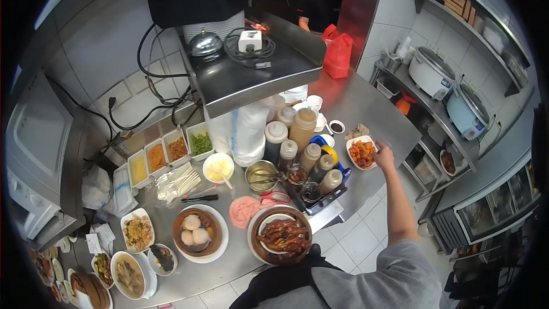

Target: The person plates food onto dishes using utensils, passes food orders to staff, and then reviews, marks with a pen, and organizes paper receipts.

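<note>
My right hand [384, 157] reaches out to the right and touches the rim of a white dish of red-orange food [362, 153] on the steel counter. Its fingers are bent at the dish's right edge. A crumpled brown cloth [358, 131] lies just behind that dish, and a small cup of dark sauce [337, 127] stands to its left. Nearer to my body are a steamer of glazed brown pieces [283, 236] and a steamer with round dumplings [195, 232]. My left hand does not show.
Sauce bottles [302, 127] stand in the middle beside a metal bowl [262, 176]. Topping trays [176, 145] line the wall. A steel shelf [257, 86] overhangs the counter. A red bag [338, 52] sits at the back, near a person [318, 8]. Rice cookers [432, 73] are at right.
</note>
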Available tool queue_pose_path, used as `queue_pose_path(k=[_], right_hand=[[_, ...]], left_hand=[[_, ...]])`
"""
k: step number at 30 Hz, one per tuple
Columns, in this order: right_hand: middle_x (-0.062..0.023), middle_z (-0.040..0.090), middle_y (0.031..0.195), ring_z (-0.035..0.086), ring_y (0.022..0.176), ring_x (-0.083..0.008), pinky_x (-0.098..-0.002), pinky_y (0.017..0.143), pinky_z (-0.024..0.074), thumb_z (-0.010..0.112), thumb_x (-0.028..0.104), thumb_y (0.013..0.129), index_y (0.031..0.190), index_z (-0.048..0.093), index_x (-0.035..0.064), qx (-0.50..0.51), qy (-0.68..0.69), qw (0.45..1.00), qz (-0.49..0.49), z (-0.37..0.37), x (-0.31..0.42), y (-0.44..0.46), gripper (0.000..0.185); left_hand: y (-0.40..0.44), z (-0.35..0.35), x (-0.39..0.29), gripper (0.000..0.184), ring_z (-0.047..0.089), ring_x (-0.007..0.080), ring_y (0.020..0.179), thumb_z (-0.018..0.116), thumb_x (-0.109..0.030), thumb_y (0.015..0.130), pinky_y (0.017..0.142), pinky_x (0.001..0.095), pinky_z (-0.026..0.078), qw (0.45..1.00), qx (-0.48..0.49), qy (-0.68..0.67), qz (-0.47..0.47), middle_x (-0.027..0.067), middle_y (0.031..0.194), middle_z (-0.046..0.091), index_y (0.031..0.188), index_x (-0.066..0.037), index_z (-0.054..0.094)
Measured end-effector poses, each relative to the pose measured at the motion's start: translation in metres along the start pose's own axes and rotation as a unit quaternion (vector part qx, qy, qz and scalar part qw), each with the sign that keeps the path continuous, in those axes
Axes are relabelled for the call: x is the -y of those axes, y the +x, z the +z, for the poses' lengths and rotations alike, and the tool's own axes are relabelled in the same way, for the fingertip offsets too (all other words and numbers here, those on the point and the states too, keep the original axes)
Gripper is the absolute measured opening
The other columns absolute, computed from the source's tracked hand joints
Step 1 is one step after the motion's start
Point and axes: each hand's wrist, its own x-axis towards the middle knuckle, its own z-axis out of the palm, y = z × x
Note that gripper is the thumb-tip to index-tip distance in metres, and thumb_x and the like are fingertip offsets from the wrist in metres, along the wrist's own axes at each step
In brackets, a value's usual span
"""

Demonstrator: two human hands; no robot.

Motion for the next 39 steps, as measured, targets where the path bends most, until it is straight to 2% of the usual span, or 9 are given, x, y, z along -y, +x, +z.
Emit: queue_pose_path(k=[3,7,11,13,19,25,31,36,39], right_hand=[[-0.0092,0.059,0.116,0.058,0.103,-0.0252,-0.0358,0.088,0.043,0.069,0.016,0.067,0.125,0.05,0.0147,-0.125,-0.02,0.97,-0.206,0.001,0.012,-0.013,0.061],[-0.0156,0.051,0.12,0.059,0.086,-0.0168,-0.0315,0.077,0.0472,0.069,0.02,0.076,0.113,0.057,-0.0022,0.313,0.401,0.802,-0.312,-0.049,0.076,-0.061,0.044],[-0.0262,0.047,0.12,0.061,0.071,-0.0248,-0.0363,0.073,0.0478,0.074,0.015,0.071,0.103,0.061,-0.0043,0.563,0.503,0.434,-0.491,-0.06,0.144,-0.154,0.039],[-0.0277,0.047,0.119,0.061,0.062,-0.0263,-0.0406,0.074,0.0474,0.074,0.013,0.07,0.11,0.058,-0.004,0.609,0.462,0.4,-0.506,-0.051,0.167,-0.184,0.046],[-0.0091,0.056,0.101,0.051,0.054,-0.0048,-0.0161,0.049,0.0384,0.058,-0.003,0.078,0.127,0.045,-0.0029,0.584,0.359,0.593,-0.423,-0.043,0.232,-0.226,0.051],[-0.0081,0.062,0.097,0.053,0.061,-0.0033,-0.0174,0.048,0.0384,0.055,0.0,0.084,0.13,0.044,0.0034,0.598,0.392,0.557,-0.423,-0.02,0.29,-0.271,0.047],[-0.0098,0.058,0.11,0.059,0.077,-0.0068,-0.0163,0.05,0.0397,0.054,0.002,0.086,0.13,0.044,0.0044,0.589,0.374,0.589,-0.408,-0.012,0.308,-0.292,0.046],[-0.0074,0.059,0.107,0.059,0.077,-0.006,-0.0165,0.051,0.0394,0.054,0.002,0.086,0.13,0.044,0.0063,0.574,0.368,0.614,-0.397,-0.01,0.314,-0.296,0.046],[-0.0056,0.06,0.103,0.059,0.076,-0.0057,-0.0166,0.05,0.039,0.054,0.001,0.086,0.13,0.044,0.0064,0.568,0.373,0.612,-0.406,-0.003,0.315,-0.292,0.046]], left_hand=[[-0.034,0.01,-0.131,0.039,0.059,0.0247,0.091,0.057,-0.022,0.085,0.075,0.0338,0.049,0.988,0.149,-0.03,0.029,0.0132,0.109,0.059,0.116,0.001,0.056],[-0.139,0.039,-0.22,0.049,0.051,0.016,0.098,0.055,-0.003,0.083,0.085,0.027,0.041,0.922,0.34,-0.134,0.124,0.0098,0.124,0.05,0.13,0.0,0.043],[-0.251,0.081,-0.325,0.04,0.052,0.0224,0.098,0.053,0.002,0.081,0.083,0.033,0.041,0.6,0.733,-0.318,0.043,0.0133,0.12,0.052,0.121,-0.005,0.055],[-0.283,0.1,-0.318,0.043,0.051,0.0278,0.105,0.049,0.001,0.084,0.094,0.0368,0.034,0.589,0.701,-0.342,0.212,0.015,0.124,0.046,0.126,-0.007,0.05],[-0.261,0.116,-0.257,0.051,0.057,0.0158,0.094,0.048,0.001,0.087,0.077,0.0263,0.047,0.564,0.745,-0.344,-0.094,0.0099,0.137,0.037,0.135,-0.009,0.037],[-0.1,0.256,-0.038,0.061,0.04,0.0377,0.12,0.058,-0.002,0.074,0.1,0.0422,0.034,0.888,0.348,0.067,0.292,0.026,0.13,0.039,0.131,0.001,0.035],[0.019,0.369,0.169,0.066,0.025,0.038,0.13,0.055,-0.03,0.082,0.109,0.0451,0.012,0.827,0.456,0.159,0.286,0.0232,0.139,0.03,0.135,0.001,0.031],[0.033,0.354,0.128,0.046,0.048,0.029,0.112,0.062,-0.017,0.081,0.099,0.0376,0.034,0.834,0.285,0.143,0.449,0.0124,0.124,0.049,0.122,-0.004,0.047],[0.05,0.381,0.187,0.043,0.056,0.0232,0.1,0.06,-0.021,0.083,0.083,0.0387,0.046,0.683,0.409,-0.581,-0.168,0.0118,0.114,0.057,0.122,-0.005,0.049]])
